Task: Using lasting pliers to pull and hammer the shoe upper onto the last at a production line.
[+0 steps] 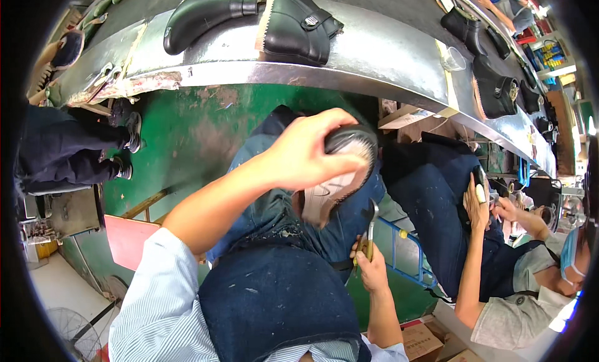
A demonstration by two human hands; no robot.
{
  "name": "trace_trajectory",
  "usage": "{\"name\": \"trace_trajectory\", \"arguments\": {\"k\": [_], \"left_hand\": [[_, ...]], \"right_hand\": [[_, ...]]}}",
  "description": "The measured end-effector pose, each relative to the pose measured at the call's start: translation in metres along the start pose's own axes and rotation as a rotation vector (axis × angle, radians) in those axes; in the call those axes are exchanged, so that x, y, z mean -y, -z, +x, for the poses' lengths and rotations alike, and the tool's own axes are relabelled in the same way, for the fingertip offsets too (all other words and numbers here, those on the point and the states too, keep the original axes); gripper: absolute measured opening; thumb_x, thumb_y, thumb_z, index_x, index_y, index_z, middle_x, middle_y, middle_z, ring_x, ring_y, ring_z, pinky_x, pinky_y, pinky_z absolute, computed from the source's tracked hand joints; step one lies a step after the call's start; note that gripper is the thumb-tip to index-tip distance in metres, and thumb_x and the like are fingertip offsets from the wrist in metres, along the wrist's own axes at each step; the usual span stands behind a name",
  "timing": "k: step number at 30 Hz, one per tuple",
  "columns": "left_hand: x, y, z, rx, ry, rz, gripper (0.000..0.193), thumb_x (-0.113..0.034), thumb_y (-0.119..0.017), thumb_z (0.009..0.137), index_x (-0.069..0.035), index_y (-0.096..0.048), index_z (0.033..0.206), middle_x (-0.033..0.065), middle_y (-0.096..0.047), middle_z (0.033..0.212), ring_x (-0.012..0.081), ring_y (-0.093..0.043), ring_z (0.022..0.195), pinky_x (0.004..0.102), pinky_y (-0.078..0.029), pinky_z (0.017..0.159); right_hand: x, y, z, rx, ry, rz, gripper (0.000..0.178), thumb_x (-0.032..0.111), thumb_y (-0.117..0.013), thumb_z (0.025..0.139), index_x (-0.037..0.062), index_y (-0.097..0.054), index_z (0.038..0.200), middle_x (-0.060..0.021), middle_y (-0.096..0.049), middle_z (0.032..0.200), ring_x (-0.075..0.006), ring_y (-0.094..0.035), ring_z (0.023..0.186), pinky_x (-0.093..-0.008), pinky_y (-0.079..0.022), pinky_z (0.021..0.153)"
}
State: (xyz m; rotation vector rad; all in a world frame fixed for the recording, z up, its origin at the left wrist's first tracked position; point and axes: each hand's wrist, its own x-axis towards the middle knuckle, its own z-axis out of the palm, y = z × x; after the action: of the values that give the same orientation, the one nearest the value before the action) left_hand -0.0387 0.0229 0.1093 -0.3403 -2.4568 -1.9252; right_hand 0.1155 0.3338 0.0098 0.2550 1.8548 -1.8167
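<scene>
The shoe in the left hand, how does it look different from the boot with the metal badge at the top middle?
The shoe is held up in the left hand; the boot rests on the bench.
The shoe turns its pale bottom to the camera; the boot shows mostly its black side, with a strap and badge.
The shoe looks blurry; the boot looks sharp.
Both have black and pale parts.

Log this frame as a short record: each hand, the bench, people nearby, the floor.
Left hand: grips a black shoe with a pale sole, sole toward the camera, blurred
Right hand: holds a yellow-handled, metal-headed hand tool
Bench: shiny metal-edged bench bearing black leather buckled boots
Nearby: person in pale grey short-sleeved shirt, at right
Floor: worn green floor
</scene>
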Motion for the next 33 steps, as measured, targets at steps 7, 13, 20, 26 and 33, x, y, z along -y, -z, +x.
{"name": "trace_trajectory", "arguments": {"k": [7,13,20,26,33], "left_hand": [[0.106,-0.071,-0.022,0.296,0.245,-0.062,0.084,-0.026,-0.081,0.076,0.007,-0.04,0.14,0.0234,-0.058,0.13,0.0288,-0.056,0.122,0.0347,-0.041,0.106],[0.088,-0.075,-0.062,0.121,0.34,0.257,0.055,-0.023,-0.07,0.088,0.004,-0.054,0.132,0.0221,-0.063,0.118,0.0322,-0.062,0.112,0.0376,-0.048,0.096],[0.083,-0.077,-0.066,0.078,0.212,0.259,0.039,-0.015,-0.058,0.091,0.008,-0.059,0.122,0.0245,-0.066,0.105,0.0392,-0.063,0.101,0.0419,-0.051,0.09],[0.082,-0.087,-0.084,-0.229,0.038,0.191,0.029,-0.012,-0.071,0.079,0.003,-0.062,0.102,0.019,-0.064,0.096,0.0373,-0.063,0.093,0.0409,-0.051,0.088],[0.095,-0.093,-0.087,-0.26,-0.202,0.266,0.013,-0.006,-0.073,0.071,-0.005,-0.063,0.079,0.0096,-0.059,0.079,0.0293,-0.06,0.074,0.0376,-0.051,0.063]], "right_hand": [[0.021,-0.009,0.0,0.04,-0.01,-0.254,0.028,0.023,-0.06,0.096,-0.0009,-0.062,0.109,-0.0046,-0.067,0.083,-0.0109,-0.06,0.072,-0.0283,-0.049,0.068],[0.07,-0.009,0.021,0.201,-0.038,-0.356,0.026,0.019,-0.059,0.096,-0.0004,-0.063,0.113,-0.0046,-0.069,0.087,-0.0103,-0.06,0.071,-0.0268,-0.05,0.065],[0.076,-0.014,0.064,0.281,-0.183,-0.057,0.027,0.016,-0.06,0.096,-0.001,-0.06,0.117,-0.0052,-0.067,0.096,-0.0074,-0.059,0.071,-0.0216,-0.047,0.056],[0.085,-0.006,0.05,0.229,-0.057,-0.594,0.033,0.012,-0.058,0.092,-0.0003,-0.059,0.123,-0.0155,-0.067,0.103,-0.0243,-0.065,0.09,-0.0337,-0.051,0.08],[0.104,-0.002,0.04,0.258,0.252,-1.053,0.051,0.008,-0.062,0.088,-0.0119,-0.048,0.133,-0.031,-0.056,0.129,-0.0427,-0.054,0.122,-0.043,-0.042,0.105]]}}
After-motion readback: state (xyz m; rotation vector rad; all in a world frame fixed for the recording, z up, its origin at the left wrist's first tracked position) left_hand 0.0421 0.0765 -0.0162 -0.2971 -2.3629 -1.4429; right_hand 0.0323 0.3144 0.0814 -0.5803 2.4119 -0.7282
